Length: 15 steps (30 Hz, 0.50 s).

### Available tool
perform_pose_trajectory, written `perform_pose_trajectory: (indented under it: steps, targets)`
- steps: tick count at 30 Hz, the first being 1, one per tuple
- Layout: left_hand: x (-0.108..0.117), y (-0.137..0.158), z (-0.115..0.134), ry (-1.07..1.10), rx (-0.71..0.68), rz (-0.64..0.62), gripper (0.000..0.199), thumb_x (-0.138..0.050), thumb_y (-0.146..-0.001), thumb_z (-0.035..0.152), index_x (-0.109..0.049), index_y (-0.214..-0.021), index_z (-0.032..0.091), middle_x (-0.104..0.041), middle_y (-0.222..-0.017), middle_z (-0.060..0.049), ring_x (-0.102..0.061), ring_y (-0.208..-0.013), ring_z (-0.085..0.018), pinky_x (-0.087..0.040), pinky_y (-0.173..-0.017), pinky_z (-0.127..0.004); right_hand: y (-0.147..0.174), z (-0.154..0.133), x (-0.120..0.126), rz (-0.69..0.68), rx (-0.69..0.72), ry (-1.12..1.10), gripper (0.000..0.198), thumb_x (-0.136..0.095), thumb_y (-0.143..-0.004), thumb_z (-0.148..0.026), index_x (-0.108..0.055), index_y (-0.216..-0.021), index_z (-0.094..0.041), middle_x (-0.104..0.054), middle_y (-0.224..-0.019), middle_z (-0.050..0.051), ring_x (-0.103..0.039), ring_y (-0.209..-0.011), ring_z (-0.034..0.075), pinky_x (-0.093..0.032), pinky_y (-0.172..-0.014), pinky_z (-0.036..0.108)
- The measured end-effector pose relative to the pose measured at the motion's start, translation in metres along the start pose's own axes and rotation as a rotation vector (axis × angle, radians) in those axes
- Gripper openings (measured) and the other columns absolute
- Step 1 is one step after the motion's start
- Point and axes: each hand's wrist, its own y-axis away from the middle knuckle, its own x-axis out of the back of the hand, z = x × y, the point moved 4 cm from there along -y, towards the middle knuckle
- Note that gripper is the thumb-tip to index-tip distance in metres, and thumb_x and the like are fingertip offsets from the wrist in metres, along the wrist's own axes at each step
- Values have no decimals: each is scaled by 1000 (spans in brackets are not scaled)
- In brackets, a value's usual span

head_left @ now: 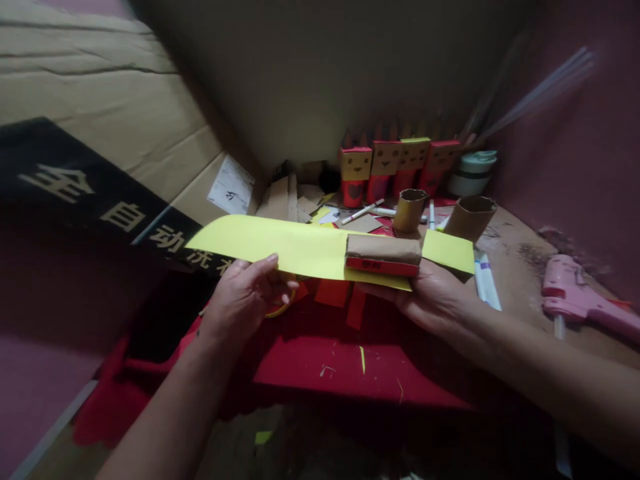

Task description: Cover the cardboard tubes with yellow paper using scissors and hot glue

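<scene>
A long sheet of yellow paper (pixel 290 243) stretches between my two hands above the table. My left hand (pixel 250 283) pinches its lower edge, thumb on top, and the far left end curls freely. My right hand (pixel 435 297) is closed from below around the other end, where a brown cardboard tube (pixel 383 250) with a red strip lies on the paper. The right fingers are mostly hidden under the sheet. Behind that hand stands a squared tube with a yellow top (pixel 449 250). Two open cardboard tubes (pixel 411 210) stand farther back.
Several red-and-brown figures with drawn faces (pixel 356 177) line the back, beside a pale green lidded cup (pixel 473 172). A pink glue gun (pixel 575 293) lies at right. Paper scraps dot the red cloth (pixel 310 360). A big printed carton (pixel 125 133) leans at left.
</scene>
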Motion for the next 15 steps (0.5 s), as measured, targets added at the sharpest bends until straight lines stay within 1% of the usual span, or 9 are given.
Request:
perform_pose_trajectory:
  steps: [2,4,5,7,8,9,12,14,15]
  targets:
    - [12,-2,8,-104,-44,-6,18,-67,-73,22,-60,-58,16,-64,-56,-10,-59,-49,-19,-45,-42,-25,0,-1,-1,24,-16,-3,38,-56,-80,-9,-66,-113,-26,-75,-96,3,-70,-93,24,-58,-83,43]
    - [25,-2,12,-385,-114,-21,13,-70,-71,28,-67,-68,16,-67,-64,-10,-60,-55,-19,-46,-47,-25,0,2,1,40,-63,5,38,-58,-78,-10,-66,-112,-25,-75,-97,4,-70,-94,26,-58,-83,44]
    - [30,-1,12,-549,-145,-28,15,-72,-69,30,-69,-73,16,-68,-67,-9,-60,-58,-20,-46,-50,-26,-1,4,1,49,-87,15,37,-59,-77,-10,-67,-111,-25,-75,-97,4,-69,-95,27,-58,-83,45]
    - [40,-1,7,-779,-190,-21,14,-76,-63,29,-70,-71,19,-66,-70,-7,-61,-67,-24,-48,-59,-29,-1,7,1,53,-122,40,38,-63,-74,-12,-67,-109,-25,-74,-98,5,-69,-98,28,-58,-84,46]
    - [43,-2,4,-826,-215,2,13,-78,-59,26,-67,-64,20,-64,-69,-7,-61,-75,-27,-48,-66,-31,-1,7,0,50,-128,55,38,-64,-73,-12,-67,-108,-26,-74,-99,5,-68,-99,29,-58,-84,46]
    - [46,-2,2,-839,-242,34,17,-79,-55,21,-62,-58,22,-61,-68,-6,-59,-86,-31,-48,-73,-33,1,6,-3,42,-123,76,37,-64,-73,-13,-68,-108,-26,-74,-100,5,-68,-100,29,-58,-85,46]
    - [48,-7,-5,-837,-319,118,36,-77,-44,6,-47,-46,25,-54,-66,-7,-44,-117,-42,-41,-92,-39,13,-6,-14,-20,-42,195,34,-62,-75,-16,-69,-106,-27,-73,-103,4,-66,-105,28,-57,-88,46]
    - [47,-12,-8,-805,-330,138,44,-74,-40,0,-39,-40,26,-54,-63,-9,-38,-124,-45,-39,-96,-43,25,-15,-22,-81,41,303,35,-62,-75,-14,-70,-106,-29,-72,-107,2,-63,-111,26,-54,-93,45]
    - [45,-16,-8,-775,-325,139,46,-72,-40,-1,-36,-39,26,-55,-61,-9,-40,-123,-46,-40,-95,-43,30,-19,-24,-103,74,351,37,-63,-73,-12,-70,-105,-29,-72,-109,1,-61,-114,25,-53,-95,44]
